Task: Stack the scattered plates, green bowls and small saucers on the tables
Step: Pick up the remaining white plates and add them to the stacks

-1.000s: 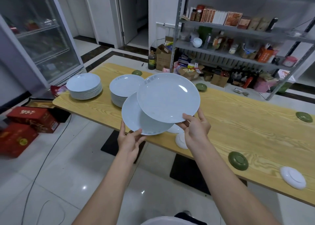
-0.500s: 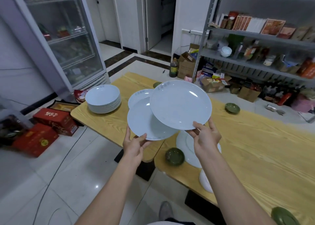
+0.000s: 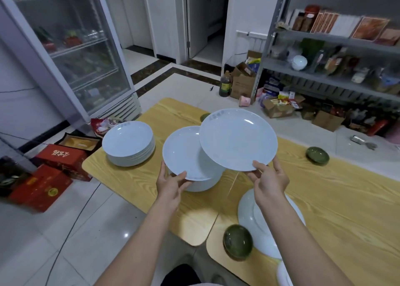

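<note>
The left hand (image 3: 171, 184) grasps a white plate (image 3: 184, 153) and the right hand (image 3: 268, 177) a second plate (image 3: 238, 138) over the plate stack (image 3: 205, 183) just below them, so the plates seem partly done, while the green bowl (image 3: 237, 241) on the near side of the right hand is not yet stacked.

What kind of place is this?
Probably a restaurant back room or storeroom: a glass-door fridge, metal shelves of packaged goods, and a tall stack of plates on wooden tables.

Glossy white ceramic plates (image 3: 238, 138), wood-grain tabletop (image 3: 337, 201), glossy green bowl (image 3: 237, 244)
</note>
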Motion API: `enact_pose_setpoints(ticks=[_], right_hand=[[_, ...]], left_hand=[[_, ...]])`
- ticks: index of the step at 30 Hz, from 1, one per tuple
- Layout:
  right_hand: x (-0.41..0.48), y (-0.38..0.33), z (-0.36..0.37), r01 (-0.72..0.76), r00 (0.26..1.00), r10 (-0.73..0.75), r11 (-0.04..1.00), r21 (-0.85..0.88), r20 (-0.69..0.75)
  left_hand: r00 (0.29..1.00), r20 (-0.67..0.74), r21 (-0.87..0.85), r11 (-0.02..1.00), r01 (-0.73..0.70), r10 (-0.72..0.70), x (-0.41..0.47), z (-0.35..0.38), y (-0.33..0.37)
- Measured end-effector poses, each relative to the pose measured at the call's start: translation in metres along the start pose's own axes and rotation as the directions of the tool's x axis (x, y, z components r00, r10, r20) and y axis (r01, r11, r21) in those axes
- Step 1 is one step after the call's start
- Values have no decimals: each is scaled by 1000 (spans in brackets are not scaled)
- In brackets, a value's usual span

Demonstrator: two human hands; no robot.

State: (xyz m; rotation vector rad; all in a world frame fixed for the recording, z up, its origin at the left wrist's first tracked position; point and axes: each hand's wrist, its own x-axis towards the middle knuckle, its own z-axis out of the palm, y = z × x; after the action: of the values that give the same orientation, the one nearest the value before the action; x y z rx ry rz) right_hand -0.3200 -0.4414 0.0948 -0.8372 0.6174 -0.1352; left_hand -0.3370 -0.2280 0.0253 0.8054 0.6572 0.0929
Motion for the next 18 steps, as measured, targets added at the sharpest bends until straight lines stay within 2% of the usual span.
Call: enact_pose_setpoints(ticks=[10, 18], right_hand=[[21, 28, 44, 40, 996, -37, 998, 38, -78], [24, 54, 54, 17, 995, -17, 1000, 1, -103]], left_hand=[[996, 51, 133, 989, 63, -70, 56, -13, 18], [999, 4, 318, 948, -35, 35, 74, -27, 16]])
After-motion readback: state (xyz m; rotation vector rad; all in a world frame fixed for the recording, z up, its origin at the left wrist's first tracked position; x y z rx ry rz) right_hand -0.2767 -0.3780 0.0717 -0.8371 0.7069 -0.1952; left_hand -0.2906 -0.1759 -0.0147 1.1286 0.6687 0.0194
